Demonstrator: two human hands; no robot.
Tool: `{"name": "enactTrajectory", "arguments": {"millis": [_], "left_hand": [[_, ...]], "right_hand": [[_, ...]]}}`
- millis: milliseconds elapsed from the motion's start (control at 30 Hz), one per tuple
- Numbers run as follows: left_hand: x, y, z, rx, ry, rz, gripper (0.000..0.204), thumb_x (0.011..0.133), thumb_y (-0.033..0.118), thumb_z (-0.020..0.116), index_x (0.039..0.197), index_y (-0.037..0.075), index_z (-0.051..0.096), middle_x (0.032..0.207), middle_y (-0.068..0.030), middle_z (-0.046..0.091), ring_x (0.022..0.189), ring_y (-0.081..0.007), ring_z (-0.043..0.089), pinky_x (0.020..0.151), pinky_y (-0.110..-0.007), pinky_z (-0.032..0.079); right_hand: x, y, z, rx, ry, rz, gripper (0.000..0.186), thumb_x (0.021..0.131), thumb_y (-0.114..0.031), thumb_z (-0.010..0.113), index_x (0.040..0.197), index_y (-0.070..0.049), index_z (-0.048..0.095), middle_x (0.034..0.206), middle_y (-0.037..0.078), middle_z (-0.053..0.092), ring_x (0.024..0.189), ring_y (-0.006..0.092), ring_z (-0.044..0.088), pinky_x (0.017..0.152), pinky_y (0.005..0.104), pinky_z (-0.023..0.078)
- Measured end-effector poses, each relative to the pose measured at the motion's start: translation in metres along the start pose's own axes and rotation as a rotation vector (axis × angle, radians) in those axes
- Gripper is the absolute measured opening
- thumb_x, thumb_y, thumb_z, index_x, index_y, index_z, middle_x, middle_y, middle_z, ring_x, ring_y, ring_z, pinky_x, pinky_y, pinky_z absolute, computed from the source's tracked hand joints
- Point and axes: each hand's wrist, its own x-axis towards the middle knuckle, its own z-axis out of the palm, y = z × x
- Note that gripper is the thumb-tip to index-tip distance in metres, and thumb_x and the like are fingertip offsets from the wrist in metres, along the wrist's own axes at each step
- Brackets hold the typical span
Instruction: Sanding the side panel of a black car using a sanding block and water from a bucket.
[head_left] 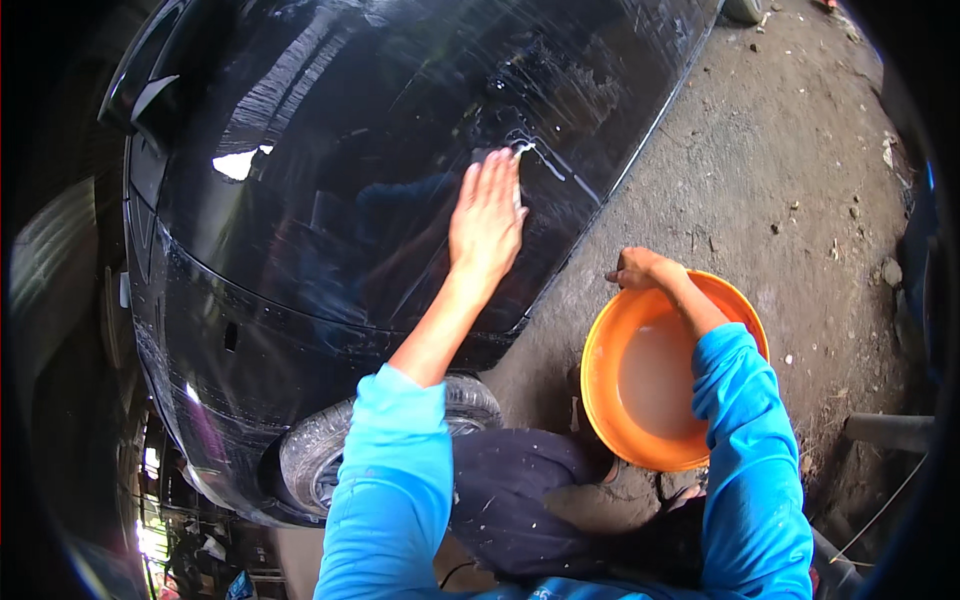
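Observation:
My left hand (484, 222) lies with straight fingers on the glossy black car door (330, 190). Beneath the fingers it presses a thin grey pad (481, 156), mostly covered. White watery streaks (548, 160) run down the panel just past the fingertips. My right hand (645, 269) is closed beside the far left rim of an orange basin (600, 390), its forearm crossing over the bowl. What its curled fingers hold, if anything, is hidden. Cloudy, pale liquid (655, 375) stands in the basin.
A car wheel (315, 455) sits below my left forearm, close to my dark-trousered knee (530, 470). Rough grey ground (745, 160) with small stones stretches to the right. A grey pipe (890, 431) juts in at the right edge. The car's side mirror (135, 95) is at upper left.

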Motion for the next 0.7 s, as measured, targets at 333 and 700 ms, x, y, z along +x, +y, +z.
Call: {"name": "enactTrajectory", "arguments": {"millis": [333,700], "left_hand": [[-0.068,-0.006,-0.01,0.052,-0.149,-0.04,0.075,0.094,0.034,0.058,0.153,-0.002,0.028,0.159,-0.017,0.03,0.149,-0.0286,0.025,0.122,-0.045,0.016],[-0.215,-0.021,-0.002,0.141,-0.302,-0.143,0.074,0.093,0.034,0.059,0.151,-0.003,0.032,0.16,-0.0161,0.029,0.15,-0.0293,0.024,0.121,-0.048,0.016]], "right_hand": [[-0.009,-0.011,0.004,-0.048,0.069,0.075,0.05,0.092,-0.044,0.061,0.112,0.001,0.07,0.119,0.023,0.067,0.115,0.0372,0.063,0.099,0.0456,0.05],[-0.002,0.008,-0.002,-0.002,0.026,0.007,0.05,0.091,-0.044,0.061,0.112,0.001,0.069,0.119,0.024,0.067,0.115,0.0372,0.063,0.098,0.0459,0.05]]}}
